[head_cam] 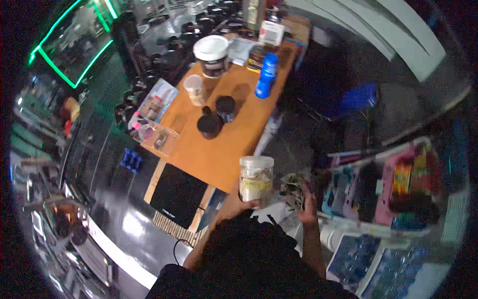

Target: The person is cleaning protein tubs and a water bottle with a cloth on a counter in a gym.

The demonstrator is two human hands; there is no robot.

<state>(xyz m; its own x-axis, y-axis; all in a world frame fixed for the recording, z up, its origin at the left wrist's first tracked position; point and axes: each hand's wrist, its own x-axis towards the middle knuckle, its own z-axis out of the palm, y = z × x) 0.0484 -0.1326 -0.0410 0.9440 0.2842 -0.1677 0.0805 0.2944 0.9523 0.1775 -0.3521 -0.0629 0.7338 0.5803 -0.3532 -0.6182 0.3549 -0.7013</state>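
My left hand grips a clear jar with a wide pale lid, just past the near corner of the wooden table. Pale powder fills its lower part, and a yellowish label on it bears writing. To the right of the jar, my right hand is closed on a crumpled, mottled grey-green thing, perhaps a cloth or a bag; blur hides which. On the wooden table ahead stand two dark lidded containers, one nearer and one farther. A translucent plastic cup is beyond them.
A white-lidded tub, a blue bottle and a white-labelled container occupy the table's far part. At its left edge lies a clear plastic box. Dumbbells line the left side. A shelf with coloured items stands right.
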